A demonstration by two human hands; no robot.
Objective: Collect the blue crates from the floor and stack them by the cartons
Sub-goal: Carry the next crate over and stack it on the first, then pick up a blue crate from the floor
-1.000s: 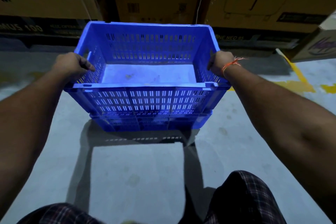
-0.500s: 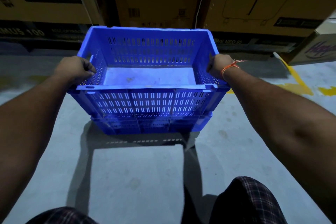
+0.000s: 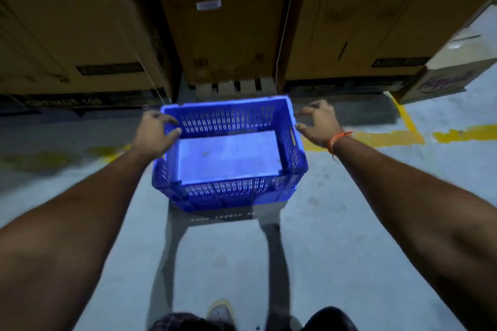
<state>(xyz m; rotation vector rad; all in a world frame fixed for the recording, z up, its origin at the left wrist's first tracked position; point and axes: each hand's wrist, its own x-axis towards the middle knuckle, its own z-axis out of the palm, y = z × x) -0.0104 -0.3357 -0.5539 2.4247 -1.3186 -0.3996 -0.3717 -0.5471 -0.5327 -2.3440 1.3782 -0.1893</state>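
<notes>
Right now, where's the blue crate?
Head view, centre: the blue crate sits on the floor just before the cartons, between the left hand and right hand.

Blue crate [image 3: 231, 156] before cartons [image 3: 223, 21]

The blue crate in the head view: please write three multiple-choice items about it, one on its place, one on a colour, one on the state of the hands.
1. Where does the blue crate stand?
A. On a carton
B. On the floor in front of the cartons
C. On a shelf

2. What colour are the lines painted on the floor?
A. Yellow
B. Red
C. White

3. How is the right hand?
A. Closed on the crate rim
C. Inside the crate
B. Open, beside the crate rim

Answers:
1 B: its shadow lies on the grey floor below the cartons.
2 A: the floor lines are yellow.
3 B: its fingers are spread; the left hand touches the rim.
</notes>
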